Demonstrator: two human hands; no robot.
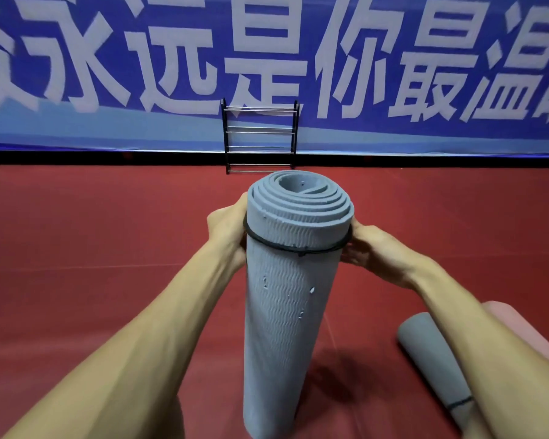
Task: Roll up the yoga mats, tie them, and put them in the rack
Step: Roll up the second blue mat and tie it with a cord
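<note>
A rolled blue-grey yoga mat (282, 305) stands upright on the red floor in front of me. A thin black band (293, 249) circles it a short way below its top end. My left hand (227, 228) grips the band and the roll on the left side. My right hand (370, 247) grips the band on the right side. Against the far wall stands a black rack (260, 137) with silver bars and nothing on them.
A second rolled grey mat (425, 353), tied with a black band (460, 402), lies on the floor at lower right, with a pink mat (517, 331) beside it. A blue banner (330, 58) with white characters covers the far wall above the red floor (108, 232).
</note>
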